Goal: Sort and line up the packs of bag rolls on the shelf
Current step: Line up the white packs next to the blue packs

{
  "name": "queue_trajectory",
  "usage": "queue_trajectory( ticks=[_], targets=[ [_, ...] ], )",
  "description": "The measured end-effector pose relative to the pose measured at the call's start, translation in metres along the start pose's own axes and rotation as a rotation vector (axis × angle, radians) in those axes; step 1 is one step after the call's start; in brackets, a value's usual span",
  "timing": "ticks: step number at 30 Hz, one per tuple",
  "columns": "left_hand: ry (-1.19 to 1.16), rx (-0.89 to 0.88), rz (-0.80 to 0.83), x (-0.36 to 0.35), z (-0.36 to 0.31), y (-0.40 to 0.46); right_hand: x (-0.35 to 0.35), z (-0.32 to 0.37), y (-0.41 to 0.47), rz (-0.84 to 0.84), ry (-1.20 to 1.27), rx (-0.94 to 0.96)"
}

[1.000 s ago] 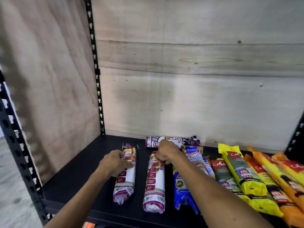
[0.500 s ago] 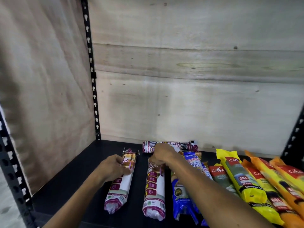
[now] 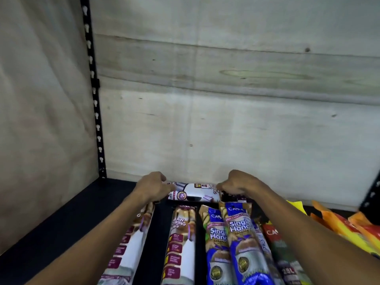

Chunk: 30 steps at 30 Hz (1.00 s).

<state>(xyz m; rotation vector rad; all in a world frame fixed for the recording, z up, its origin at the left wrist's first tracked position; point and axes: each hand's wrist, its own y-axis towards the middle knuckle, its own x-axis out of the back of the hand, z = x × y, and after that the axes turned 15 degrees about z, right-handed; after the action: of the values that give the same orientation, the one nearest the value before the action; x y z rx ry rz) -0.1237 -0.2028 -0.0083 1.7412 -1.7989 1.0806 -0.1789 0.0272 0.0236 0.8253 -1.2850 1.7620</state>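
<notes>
A white-and-maroon drawstring-bag pack point(image 3: 195, 193) lies crosswise at the back of the black shelf point(image 3: 61, 227). My left hand point(image 3: 153, 187) grips its left end and my right hand point(image 3: 236, 185) grips its right end. In front of it two more white-and-maroon packs point(image 3: 131, 243) point(image 3: 181, 243) lie lengthwise, side by side with a gap between them. My left forearm crosses the left one. Right of them lie two blue single-handle packs point(image 3: 216, 243) point(image 3: 244, 243), the right one overlapping its neighbour.
A red-and-green pack point(image 3: 281, 249) shows between the blue packs and my right forearm. Yellow and orange packs point(image 3: 345, 225) lie at the far right. Plywood panels close the back and left side. A black perforated upright point(image 3: 92, 83) stands in the back left corner.
Both hands left the two lengthwise maroon packs and reached back to the crosswise pack, now holding its ends. The camera has moved closer to the shelf.
</notes>
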Motion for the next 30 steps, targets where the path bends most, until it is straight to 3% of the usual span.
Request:
queue_trajectory(
  ticks=[5, 9, 16, 23, 30],
  targets=[
    [0.080, 0.057, 0.088, -0.014, -0.011, 0.033, 0.006, -0.019, 0.011, 0.124, 0.064, -0.106],
    [0.110, 0.069, 0.104, -0.021, -0.013, 0.050, 0.006, -0.029, 0.026, 0.248, 0.269, -0.110],
    [0.040, 0.075, 0.075, -0.018, -0.012, 0.052, 0.003, -0.028, 0.042, 0.250, 0.532, -0.045],
    [-0.017, 0.033, -0.122, -0.004, -0.017, 0.022, 0.006, -0.018, 0.028, 0.066, 0.679, 0.017],
    [-0.334, -0.029, -0.053, 0.021, -0.003, -0.015, 0.019, 0.008, -0.013, -0.242, 0.876, 0.233]
  ],
)
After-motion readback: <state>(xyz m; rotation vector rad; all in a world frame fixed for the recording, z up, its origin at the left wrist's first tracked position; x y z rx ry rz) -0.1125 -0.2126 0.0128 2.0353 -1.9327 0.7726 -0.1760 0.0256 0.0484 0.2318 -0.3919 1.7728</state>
